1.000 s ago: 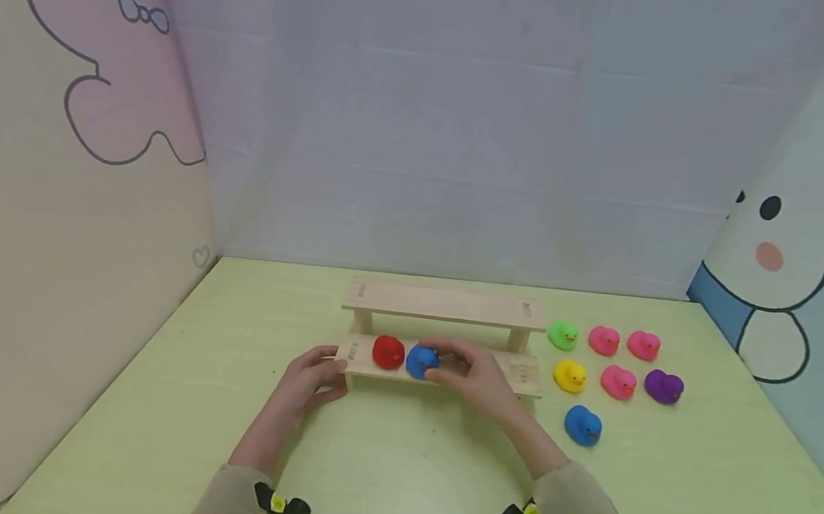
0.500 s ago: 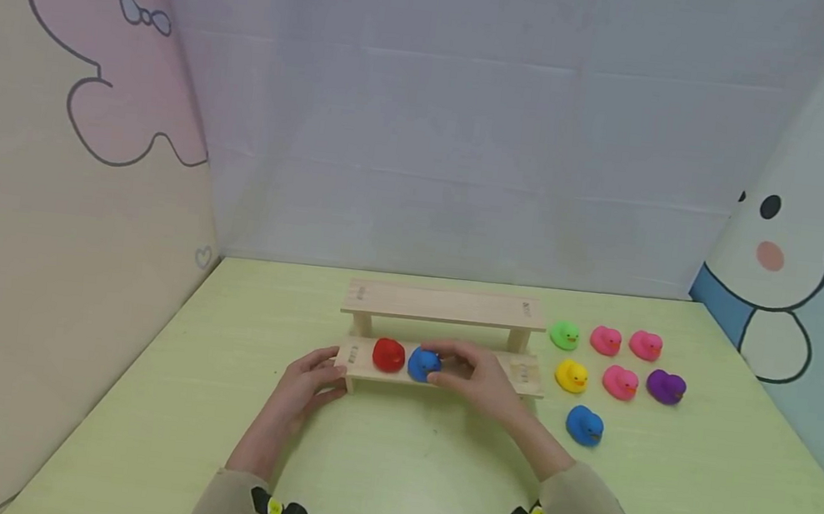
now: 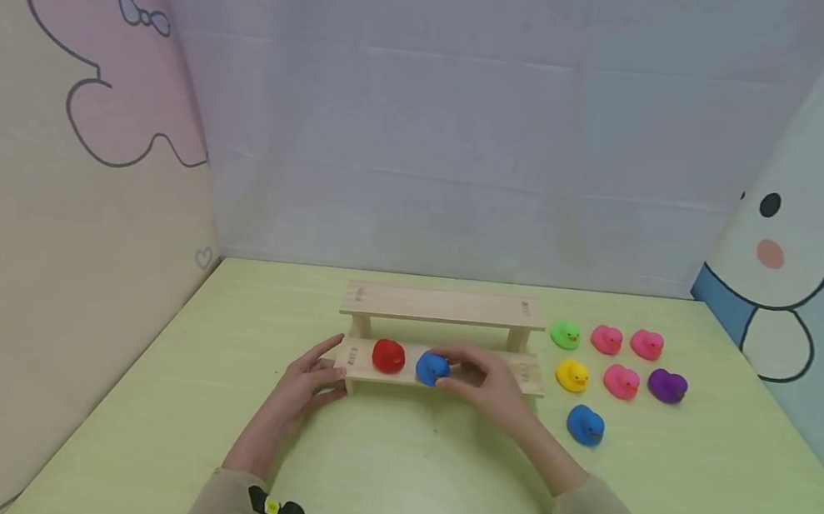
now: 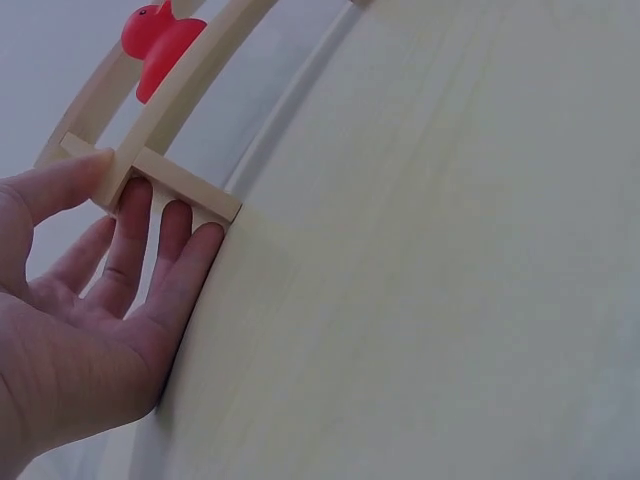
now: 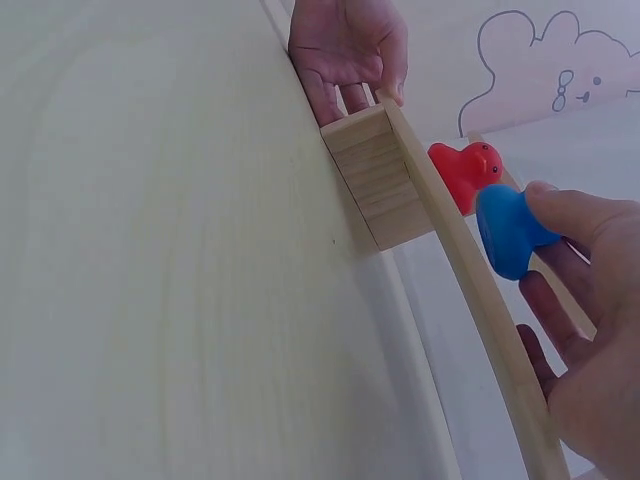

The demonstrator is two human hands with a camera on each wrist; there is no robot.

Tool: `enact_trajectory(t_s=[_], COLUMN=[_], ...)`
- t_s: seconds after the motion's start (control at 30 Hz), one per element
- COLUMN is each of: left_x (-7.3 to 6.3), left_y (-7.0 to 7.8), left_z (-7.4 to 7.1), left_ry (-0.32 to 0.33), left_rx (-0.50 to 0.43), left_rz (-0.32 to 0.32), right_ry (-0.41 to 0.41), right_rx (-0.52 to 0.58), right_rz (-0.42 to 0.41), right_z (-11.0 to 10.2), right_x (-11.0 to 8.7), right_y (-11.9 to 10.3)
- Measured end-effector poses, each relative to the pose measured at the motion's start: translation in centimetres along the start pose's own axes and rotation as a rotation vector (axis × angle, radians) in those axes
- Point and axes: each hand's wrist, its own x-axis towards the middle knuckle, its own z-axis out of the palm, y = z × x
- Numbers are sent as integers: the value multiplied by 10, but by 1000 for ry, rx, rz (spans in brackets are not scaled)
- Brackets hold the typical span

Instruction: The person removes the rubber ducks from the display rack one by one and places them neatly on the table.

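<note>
A two-step wooden stand (image 3: 445, 305) is on the table. My left hand (image 3: 301, 383) grips the left end of its lower step; in the left wrist view the thumb lies on top of the board and the fingers are beneath. A red rubber duck (image 3: 388, 357) sits on that lower step toward the left. To its right, my right hand (image 3: 492, 387) pinches a blue rubber duck (image 3: 432, 369) between thumb and fingers, at the lower step. In the right wrist view the blue duck (image 5: 510, 230) looks tilted; whether its base touches the board I cannot tell.
Right of the stand lie several more ducks: green (image 3: 565, 334), yellow (image 3: 572, 375), pink (image 3: 621, 381), purple (image 3: 667, 386) and blue (image 3: 585, 425). A pale curtain (image 3: 463, 128) hangs behind the pale green table (image 3: 396, 481). Printed panels flank both sides.
My right hand has slid slightly to the right with the blue duck, widening the gap to the red one. My left index finger has lifted off the board; otherwise that hand stays put.
</note>
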Motion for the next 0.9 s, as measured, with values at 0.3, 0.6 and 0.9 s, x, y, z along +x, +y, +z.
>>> enact_trajectory(t_s=[0.3, 0.6, 0.9], left_x=[1, 0, 1], left_y=[-3, -2, -4], left_z=[-4, -4, -6], left_ry=[-67, -53, -59], left_rx=[17, 20, 12], left_rz=[3, -3, -6], right_ry=[90, 207, 292], right_rx=[-129, -320, -459], right_rz=[11, -5, 94], right_z=[-27, -62, -95], right_x=[-40, -68, -89], right_y=[-6, -10, -16])
